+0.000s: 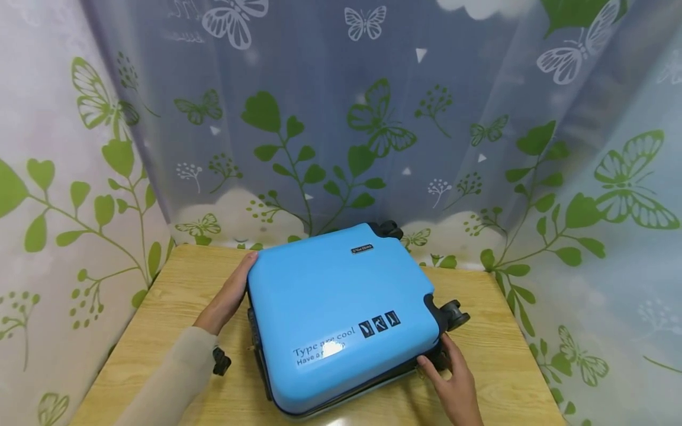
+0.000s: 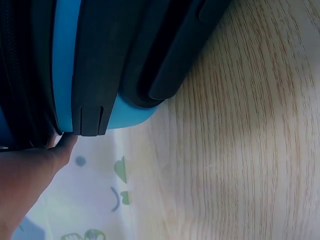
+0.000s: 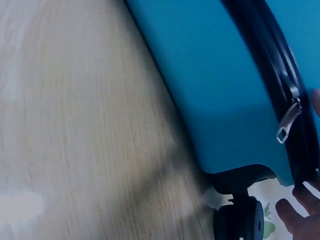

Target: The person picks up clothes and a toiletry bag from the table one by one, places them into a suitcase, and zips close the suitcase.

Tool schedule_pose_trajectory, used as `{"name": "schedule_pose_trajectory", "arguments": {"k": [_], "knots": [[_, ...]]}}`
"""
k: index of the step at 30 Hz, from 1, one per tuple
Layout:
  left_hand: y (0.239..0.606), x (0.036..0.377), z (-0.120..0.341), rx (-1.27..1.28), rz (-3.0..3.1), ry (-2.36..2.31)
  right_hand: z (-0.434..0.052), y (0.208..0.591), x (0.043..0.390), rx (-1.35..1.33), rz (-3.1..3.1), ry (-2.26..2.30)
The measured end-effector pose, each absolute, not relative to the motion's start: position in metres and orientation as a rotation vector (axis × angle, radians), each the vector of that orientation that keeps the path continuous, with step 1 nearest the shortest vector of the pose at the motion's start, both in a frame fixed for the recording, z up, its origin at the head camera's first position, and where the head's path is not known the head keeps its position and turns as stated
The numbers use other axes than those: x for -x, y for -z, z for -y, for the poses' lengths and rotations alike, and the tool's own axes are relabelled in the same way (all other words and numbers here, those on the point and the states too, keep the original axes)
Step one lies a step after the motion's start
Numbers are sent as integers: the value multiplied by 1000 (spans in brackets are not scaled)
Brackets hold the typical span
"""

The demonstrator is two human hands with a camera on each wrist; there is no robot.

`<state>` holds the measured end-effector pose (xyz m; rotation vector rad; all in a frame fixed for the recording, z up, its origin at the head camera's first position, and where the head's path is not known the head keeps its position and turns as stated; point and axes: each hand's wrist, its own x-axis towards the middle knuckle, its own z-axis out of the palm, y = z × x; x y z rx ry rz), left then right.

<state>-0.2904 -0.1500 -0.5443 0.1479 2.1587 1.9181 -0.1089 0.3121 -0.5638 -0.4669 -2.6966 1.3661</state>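
A light blue hard-shell suitcase (image 1: 330,290) lies flat on the wooden table, turned at an angle, lettering and small black pictures on its upper face. My left hand (image 1: 231,296) holds its far left corner; in the left wrist view the fingers bend round the corner beside the black side handle (image 2: 172,55), fingertips partly hidden. At the near right corner, my right hand (image 1: 453,378) grips the edge beside a black wheel (image 1: 453,315), thumb toward the upper shell and fingers round the wheel end. A metal zipper pull (image 3: 288,124) hangs from the black seam in the right wrist view.
The light wooden table (image 1: 506,378) reaches out on both sides of the suitcase. Behind it and at both sides hangs a curtain (image 1: 319,148) printed with green leaves and butterflies. Another wheel (image 1: 391,229) at the suitcase's far corner stands close to this curtain.
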Motion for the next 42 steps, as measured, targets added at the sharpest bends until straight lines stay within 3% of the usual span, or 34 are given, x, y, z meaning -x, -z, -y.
{"name": "schedule_pose_trajectory", "arguments": {"k": [16,29,42], "knots": [[547,296,141,-300,-2149,-2014,-299,567,98,432,2510,-1475],[552,310,150,-23,-2079,-1821,-301,570,104,729,2410,-1745],[561,298,174,-69,-2072,-1813,-309,568,112,640,2428,-1848]]}}
